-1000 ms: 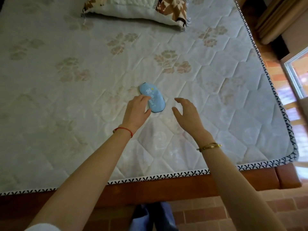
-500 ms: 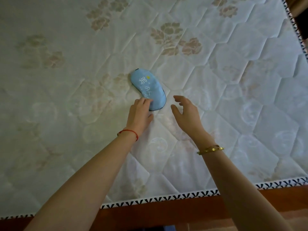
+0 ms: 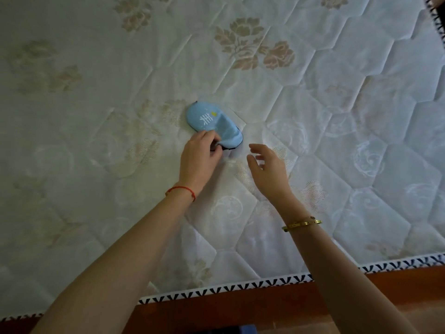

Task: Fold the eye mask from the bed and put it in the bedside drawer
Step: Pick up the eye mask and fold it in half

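- The mattress fills nearly the whole view: a white quilted surface stitched in hexagons, with faded beige and pink flower prints, the clearest cluster far of centre.
- Along its near edge runs a trim band of white with dark V-shaped marks, slanting up towards the right; a short piece of the same trim shows at the far right corner.
- Nearer than the trim lies the reddish-brown wooden bed frame, with something dark and blue at the very bottom edge, too cropped to identify.
- The quilted surface is bare to the left, far and right of the hands, so there is wide flat room on every side of the mask.
- Two bare forearms reach in from the near edge, the left one from the lower left and the right one from the lower right.
- The left hand wears a red string bracelet at the wrist; its fingers are pinched on the near end of the eye mask, lifting that end slightly off the mattress.
- The right hand carries a gold bangle and hovers just right of the mask, fingers spread and loosely curled, holding nothing and not touching the mask.
- The eye mask is light blue, an elongated rounded shape lying near the middle of the mattress, running from far left to near right.
- It bears white printed marks and a small yellow spot on its far half, and a dark edge shows along its near right side where the fabric puckers.
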`<state>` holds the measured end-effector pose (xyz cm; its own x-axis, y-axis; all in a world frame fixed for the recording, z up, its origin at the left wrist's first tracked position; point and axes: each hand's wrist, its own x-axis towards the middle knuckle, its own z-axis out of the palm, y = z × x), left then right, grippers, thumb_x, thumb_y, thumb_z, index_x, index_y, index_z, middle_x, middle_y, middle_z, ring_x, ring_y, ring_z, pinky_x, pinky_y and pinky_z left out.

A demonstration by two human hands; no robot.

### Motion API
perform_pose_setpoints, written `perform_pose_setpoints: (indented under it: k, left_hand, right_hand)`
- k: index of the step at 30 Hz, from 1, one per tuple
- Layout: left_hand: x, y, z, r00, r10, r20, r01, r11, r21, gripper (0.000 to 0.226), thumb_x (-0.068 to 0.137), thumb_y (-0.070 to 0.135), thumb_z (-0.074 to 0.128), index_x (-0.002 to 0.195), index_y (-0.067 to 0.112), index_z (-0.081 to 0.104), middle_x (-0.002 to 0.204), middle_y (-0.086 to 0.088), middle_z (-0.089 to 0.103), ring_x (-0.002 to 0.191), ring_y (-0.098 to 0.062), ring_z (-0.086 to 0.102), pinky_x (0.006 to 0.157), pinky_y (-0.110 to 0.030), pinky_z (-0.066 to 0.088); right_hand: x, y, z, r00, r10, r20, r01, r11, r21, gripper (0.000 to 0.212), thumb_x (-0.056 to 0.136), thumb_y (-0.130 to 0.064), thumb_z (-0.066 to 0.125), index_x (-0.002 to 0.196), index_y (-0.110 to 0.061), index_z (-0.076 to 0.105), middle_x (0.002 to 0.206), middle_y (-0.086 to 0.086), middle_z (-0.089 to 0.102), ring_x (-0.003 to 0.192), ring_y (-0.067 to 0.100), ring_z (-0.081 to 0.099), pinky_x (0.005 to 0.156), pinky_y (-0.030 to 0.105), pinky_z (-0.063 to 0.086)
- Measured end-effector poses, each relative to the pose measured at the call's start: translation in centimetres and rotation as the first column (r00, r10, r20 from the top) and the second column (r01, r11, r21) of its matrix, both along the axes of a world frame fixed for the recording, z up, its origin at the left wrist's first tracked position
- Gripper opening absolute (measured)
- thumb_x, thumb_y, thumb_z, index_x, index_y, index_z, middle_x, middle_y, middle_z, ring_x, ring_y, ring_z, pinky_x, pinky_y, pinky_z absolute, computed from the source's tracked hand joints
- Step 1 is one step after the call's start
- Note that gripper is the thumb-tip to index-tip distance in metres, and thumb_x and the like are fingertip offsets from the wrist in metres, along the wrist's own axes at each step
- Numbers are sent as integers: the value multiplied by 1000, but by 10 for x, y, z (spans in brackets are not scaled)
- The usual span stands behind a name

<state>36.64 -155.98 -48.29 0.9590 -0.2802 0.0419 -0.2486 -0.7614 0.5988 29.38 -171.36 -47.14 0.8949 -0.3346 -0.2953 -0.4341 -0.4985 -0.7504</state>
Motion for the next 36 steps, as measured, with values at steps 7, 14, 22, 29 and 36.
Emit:
perform_pose_setpoints:
  k: [7, 14, 22, 29, 36]
  left_hand:
    - [-57, 18, 57, 830, 211, -516, -513, 651, -559, 3, 86, 26, 59, 85, 25, 62, 87, 9, 69, 86, -6, 68, 76, -22, 55]
    - [-130, 71, 48, 402, -17, -915, -915, -24, -402, 18, 91, 9, 52, 101, 5, 66, 95, -12, 77, 88, -22, 75, 69, -34, 62]
    - [-164, 116, 11, 228, 94, -969, -973, 51, -224, 26, 95, 21, 49, 113, 6, 59, 100, -11, 68, 86, -22, 68, 71, -32, 60]
    - [-158, 128, 1, 471, 372, -800, -832, 490, -262, 11, 87, 17, 65, 98, 16, 67, 96, 0, 71, 86, -10, 68, 62, -14, 54]
    - [-156, 137, -8, 484, 422, -767, -810, 547, -210, 9, 87, 14, 65, 82, 22, 67, 83, 5, 71, 78, -6, 66, 59, -13, 50]
  right_hand:
    - [-20, 15, 25, 997, -73, 23, 71, 994, 78, 33, 95, -22, 48, 127, -14, 55, 126, 2, 62, 108, 14, 58, 88, 20, 43]
    - [-72, 41, 32, 999, -28, 18, 27, 995, 92, 33, 96, -24, 46, 127, -16, 54, 125, 0, 61, 106, 10, 57, 88, 22, 46]
    - [-107, 87, 13, 963, 266, -42, -265, 964, 21, 40, 97, -23, 44, 136, -12, 46, 136, 9, 53, 125, 24, 47, 103, 33, 39]
    - [-104, 131, 3, 885, 458, -87, -461, 887, -24, 48, 98, -22, 43, 144, -10, 36, 147, 9, 42, 138, 25, 32, 113, 35, 28]
    - [-104, 139, -8, 855, 495, -154, -518, 826, -225, 48, 96, -21, 41, 142, -8, 38, 146, 9, 43, 136, 25, 34, 111, 39, 31]
